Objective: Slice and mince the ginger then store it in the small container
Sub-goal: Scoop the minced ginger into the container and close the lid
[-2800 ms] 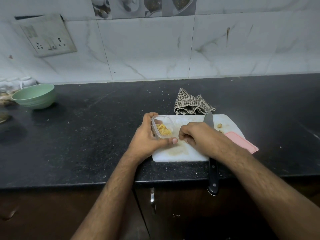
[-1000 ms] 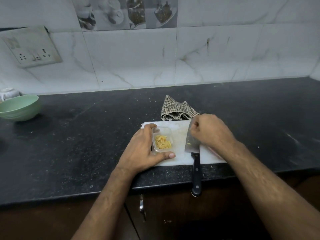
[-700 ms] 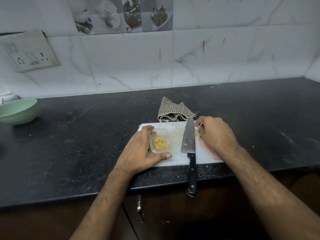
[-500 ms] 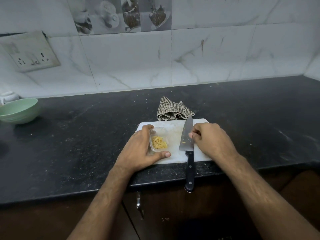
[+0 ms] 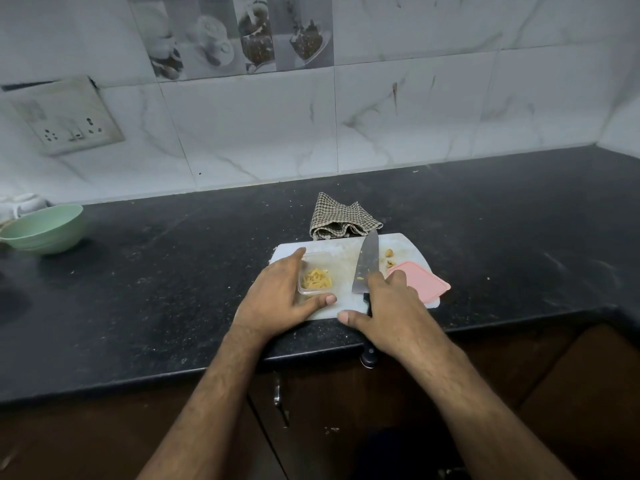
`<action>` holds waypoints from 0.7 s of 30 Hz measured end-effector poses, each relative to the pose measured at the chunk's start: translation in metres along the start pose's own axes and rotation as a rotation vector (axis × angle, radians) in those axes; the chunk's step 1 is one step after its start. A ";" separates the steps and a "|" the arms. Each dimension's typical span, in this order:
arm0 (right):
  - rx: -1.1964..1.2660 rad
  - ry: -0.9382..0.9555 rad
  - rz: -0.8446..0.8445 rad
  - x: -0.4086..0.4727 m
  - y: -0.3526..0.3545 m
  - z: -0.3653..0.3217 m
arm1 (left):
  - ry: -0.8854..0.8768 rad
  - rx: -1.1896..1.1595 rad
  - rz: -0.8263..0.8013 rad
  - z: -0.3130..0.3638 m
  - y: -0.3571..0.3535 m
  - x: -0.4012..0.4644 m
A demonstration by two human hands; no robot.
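Note:
A small clear container with pale yellow ginger strips stands on the left part of the white cutting board. My left hand cups it from the left, thumb against its near side. A black-handled knife lies down the board's middle, its handle end past the counter edge. My right hand lies flat over the handle, fingers stretched towards the blade's heel and thumb spread out to the left. The pink lid rests at the board's right corner. Ginger scraps lie beyond it.
A checked cloth is bunched behind the board on the black counter. A green bowl stands far left by the wall. A socket plate hangs on the tiled wall. Cabinet doors run below the counter's front edge.
My right hand left the blade's spine and slid back onto the knife handle, uncovering the pink lid. The left hand stayed on the container. The knife has barely moved.

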State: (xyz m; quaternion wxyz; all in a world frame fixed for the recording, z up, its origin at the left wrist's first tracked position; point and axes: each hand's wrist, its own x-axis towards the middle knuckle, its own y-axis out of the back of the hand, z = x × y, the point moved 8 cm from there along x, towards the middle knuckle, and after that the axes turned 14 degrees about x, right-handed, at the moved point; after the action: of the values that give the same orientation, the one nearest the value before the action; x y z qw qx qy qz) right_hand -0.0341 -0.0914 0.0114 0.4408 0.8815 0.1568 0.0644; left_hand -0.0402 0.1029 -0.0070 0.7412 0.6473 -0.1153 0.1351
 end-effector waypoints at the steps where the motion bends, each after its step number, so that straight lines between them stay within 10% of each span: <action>1: 0.000 -0.020 0.014 0.000 0.000 0.000 | -0.001 0.009 -0.004 0.001 0.000 0.000; 21: 0.401 0.106 0.193 -0.009 0.005 0.004 | 0.038 -0.056 0.140 -0.006 0.017 -0.005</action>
State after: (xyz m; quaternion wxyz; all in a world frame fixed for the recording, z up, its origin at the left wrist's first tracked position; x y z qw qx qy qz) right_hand -0.0411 -0.1000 0.0129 0.2399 0.9577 0.1044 0.1200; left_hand -0.0510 0.1111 0.0065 0.7498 0.6140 -0.1498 0.1957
